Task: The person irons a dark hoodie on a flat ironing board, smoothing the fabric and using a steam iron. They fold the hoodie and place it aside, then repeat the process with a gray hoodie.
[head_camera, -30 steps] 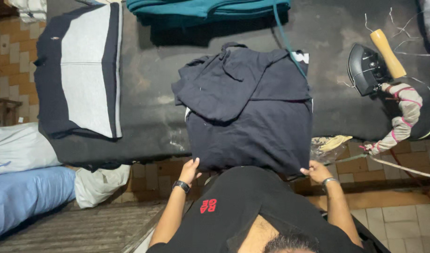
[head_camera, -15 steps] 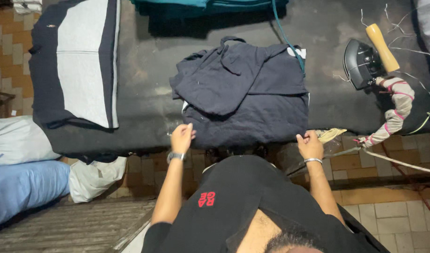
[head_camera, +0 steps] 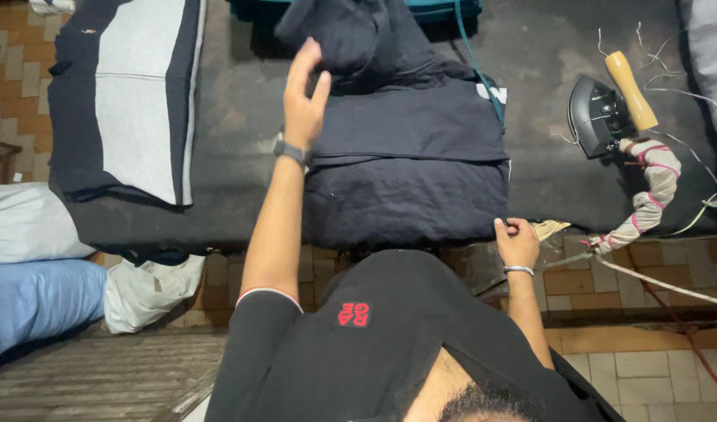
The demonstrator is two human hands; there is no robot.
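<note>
Navy garment (head_camera: 409,168) is lying at the tabletop's (head_camera: 241,141) near edge, left hand (head_camera: 304,98) lifting its upper fold in a pinching grip, right hand (head_camera: 517,241) clutching its corner.

The dark navy garment (head_camera: 409,168) lies in the middle of the surface (head_camera: 241,125), folded into a rough rectangle. Its near edge runs along the near edge of the surface and hangs a little over it. A straight fold line crosses it from left to right, about halfway. The far part is bunched and lifted, with loose cloth raised at the far left corner. A small white label shows at its right side.
</note>
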